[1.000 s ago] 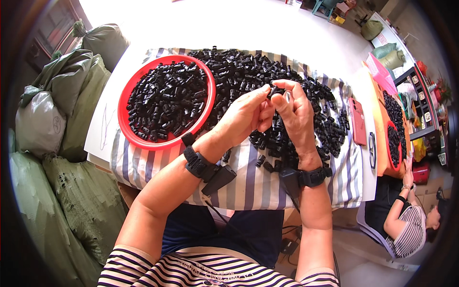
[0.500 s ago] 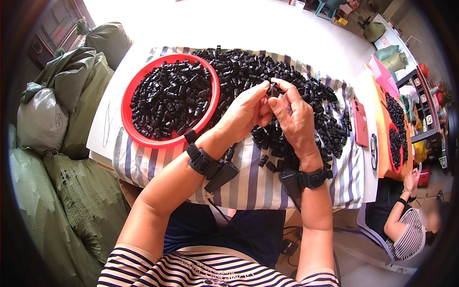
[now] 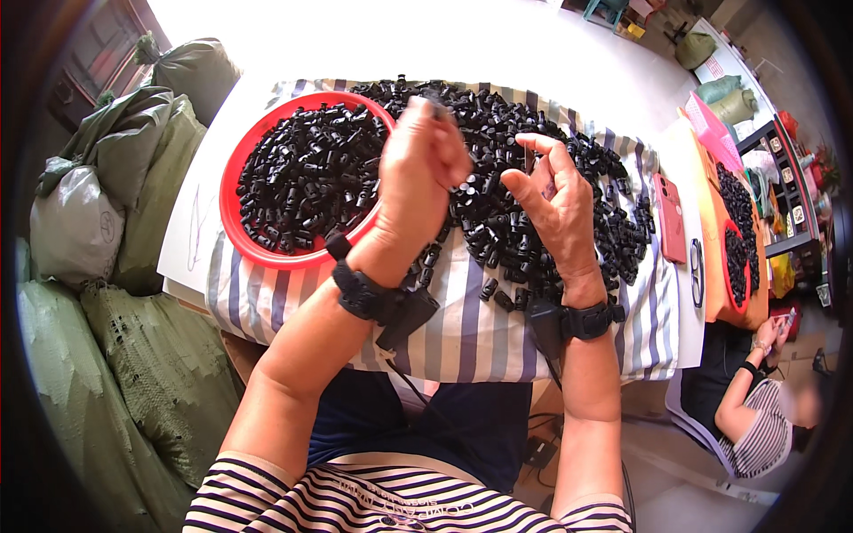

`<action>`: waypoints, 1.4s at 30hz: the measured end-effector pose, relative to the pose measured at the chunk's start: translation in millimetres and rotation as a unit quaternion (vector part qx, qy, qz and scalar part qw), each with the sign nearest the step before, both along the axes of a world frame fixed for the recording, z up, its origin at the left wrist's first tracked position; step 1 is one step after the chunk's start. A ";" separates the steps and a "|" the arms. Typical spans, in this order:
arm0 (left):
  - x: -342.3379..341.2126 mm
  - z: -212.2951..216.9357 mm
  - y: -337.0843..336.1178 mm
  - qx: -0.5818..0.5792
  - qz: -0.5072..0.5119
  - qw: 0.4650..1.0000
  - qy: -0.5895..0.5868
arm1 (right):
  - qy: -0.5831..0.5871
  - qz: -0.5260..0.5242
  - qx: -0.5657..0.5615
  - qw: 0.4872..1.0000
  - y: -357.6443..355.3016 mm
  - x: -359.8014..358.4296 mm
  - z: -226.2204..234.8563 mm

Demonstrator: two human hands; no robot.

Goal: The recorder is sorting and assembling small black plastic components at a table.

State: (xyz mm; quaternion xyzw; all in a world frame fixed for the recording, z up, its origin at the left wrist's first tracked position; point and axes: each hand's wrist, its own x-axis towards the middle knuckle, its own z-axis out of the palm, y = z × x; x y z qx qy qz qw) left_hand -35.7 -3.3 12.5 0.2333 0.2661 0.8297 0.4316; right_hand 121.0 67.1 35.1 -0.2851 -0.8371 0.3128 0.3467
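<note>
My left hand is raised over the pile beside the red basin, its fingers curled closed. A small black plastic part, smeared by motion, shows at its fingertips. My right hand hovers over the loose pile of black plastic parts, thumb and forefinger apart with nothing seen between them. More of these small cylindrical parts fill the round red basin to the left. Both wrists wear black straps with small boxes.
A striped cloth covers the table under the pile. At its right lie a red phone and glasses. Bulging green sacks stand at the left. Another person sits at an orange table on the right.
My hands, together at a small black part half a second ago, have separated. The left has swung left toward the basin with the part; the right has stayed nearby and opened its fingers.
</note>
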 end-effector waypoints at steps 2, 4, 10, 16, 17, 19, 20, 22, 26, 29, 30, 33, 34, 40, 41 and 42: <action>-13.4 6.8 -2.3 0.019 0.056 0.993 -0.104 | -0.022 -0.018 0.009 1.000 1.3 0.3 -0.7; -19.4 0.8 -4.5 0.014 0.062 0.991 -0.120 | -0.120 -0.060 0.020 0.991 2.4 -3.5 -6.3; -0.3 -4.3 -1.2 -0.062 -0.054 0.994 -0.072 | -0.263 -0.096 0.096 0.955 4.7 -1.4 -17.1; 4.3 -10.9 0.6 -0.089 -0.108 0.990 -0.018 | -0.184 -0.081 0.104 0.974 6.2 -1.8 -16.8; 4.9 -11.3 0.0 -0.111 -0.116 0.987 0.001 | -0.153 -0.080 0.055 0.983 6.4 -2.3 -12.4; 7.4 -12.5 2.5 -0.136 -0.143 0.980 0.009 | -0.013 -0.028 -0.070 0.997 7.5 0.3 -5.5; 8.8 -12.9 3.8 -0.135 -0.145 0.980 0.009 | 0.029 -0.002 -0.134 0.991 5.7 2.5 0.5; 11.0 -9.9 1.9 -0.145 -0.223 0.964 0.020 | 0.121 0.065 -0.237 0.962 6.7 4.1 -0.6; 21.1 -3.6 -4.4 -0.154 -0.311 0.935 0.073 | 0.175 0.146 -0.258 0.939 3.0 2.0 1.3; 21.6 -7.1 -4.4 -0.132 -0.280 0.948 0.067 | 0.164 0.163 -0.264 0.936 4.0 1.4 -2.2; 21.8 -6.3 -4.9 -0.133 -0.280 0.948 0.067 | 0.164 0.163 -0.265 0.936 3.7 1.3 -1.9; 22.3 -4.4 -6.1 -0.090 -0.284 0.952 0.072 | 0.175 0.154 -0.249 0.940 3.3 1.5 -1.6; 22.4 -5.6 -5.8 -0.089 -0.279 0.954 0.068 | 0.163 0.139 -0.252 0.944 3.3 2.3 -1.3; 21.7 -5.9 -5.6 -0.085 -0.261 0.959 0.067 | 0.179 0.104 -0.254 0.945 0.7 -2.3 -2.7; 20.9 -6.9 -6.1 -0.088 -0.264 0.958 0.068 | 0.176 0.094 -0.248 0.948 0.1 -2.7 -1.9; 21.8 -5.8 -5.8 -0.087 -0.267 0.957 0.068 | 0.176 0.091 -0.247 0.948 0.0 -1.3 -1.0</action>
